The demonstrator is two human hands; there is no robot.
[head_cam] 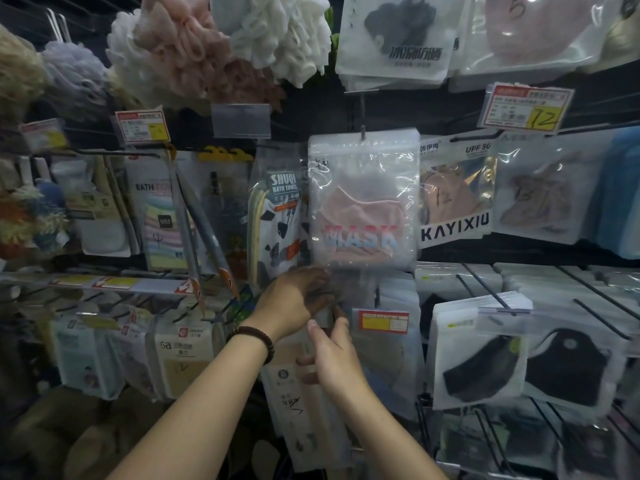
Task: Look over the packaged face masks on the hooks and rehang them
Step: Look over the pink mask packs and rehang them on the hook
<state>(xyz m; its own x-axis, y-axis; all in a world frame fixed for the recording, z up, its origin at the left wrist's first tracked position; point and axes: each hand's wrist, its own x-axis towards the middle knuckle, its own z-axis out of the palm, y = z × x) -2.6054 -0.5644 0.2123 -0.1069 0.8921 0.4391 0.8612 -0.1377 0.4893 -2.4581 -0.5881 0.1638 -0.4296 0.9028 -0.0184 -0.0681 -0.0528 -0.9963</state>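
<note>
Head view: packaged masks on hooks.
We log one pink mask pack hanging from its hook; just beneath it, our left hand and right hand both grip a blurred clear packet.

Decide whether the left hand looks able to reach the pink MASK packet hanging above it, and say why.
Probably yes. The left hand sits just under the pink MASK packet, its blurred fingers near the bottom edge, with nothing between them.
</note>
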